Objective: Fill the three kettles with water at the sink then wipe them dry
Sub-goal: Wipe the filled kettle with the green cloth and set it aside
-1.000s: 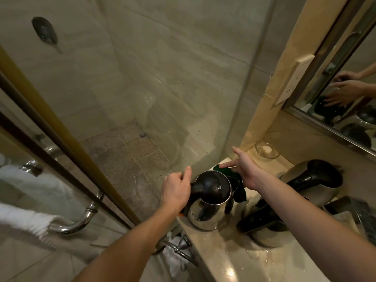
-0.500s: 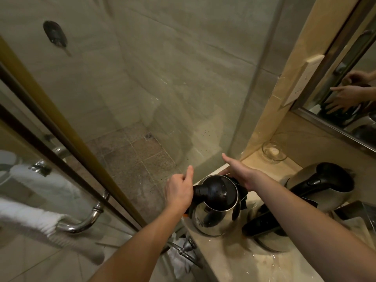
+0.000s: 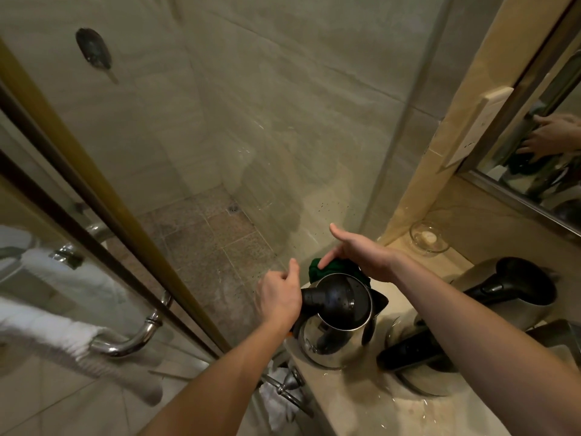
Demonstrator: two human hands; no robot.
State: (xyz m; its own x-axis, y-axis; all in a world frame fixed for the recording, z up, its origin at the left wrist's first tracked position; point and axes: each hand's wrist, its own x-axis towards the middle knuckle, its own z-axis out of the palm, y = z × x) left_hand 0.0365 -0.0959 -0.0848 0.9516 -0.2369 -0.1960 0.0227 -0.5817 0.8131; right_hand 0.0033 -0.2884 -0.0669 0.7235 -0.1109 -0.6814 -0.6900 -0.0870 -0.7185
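SHOWER-SIDE COUNTER: A white towel (image 3: 47, 309) hung on the glass door's chrome handle. My left hand (image 3: 278, 298) gripped the black handle of the nearest kettle (image 3: 338, 322), fingers curled round it and thumb raised. The kettle stood upright at the counter's (image 3: 361, 401) left end. Just behind it, my right hand (image 3: 361, 256) laid straight fingers (image 3: 327, 258), held together, on a green cloth (image 3: 316, 272), thumb spread wide. A second kettle (image 3: 408, 352) sat under my right forearm, a third kettle (image 3: 503, 297) beyond.
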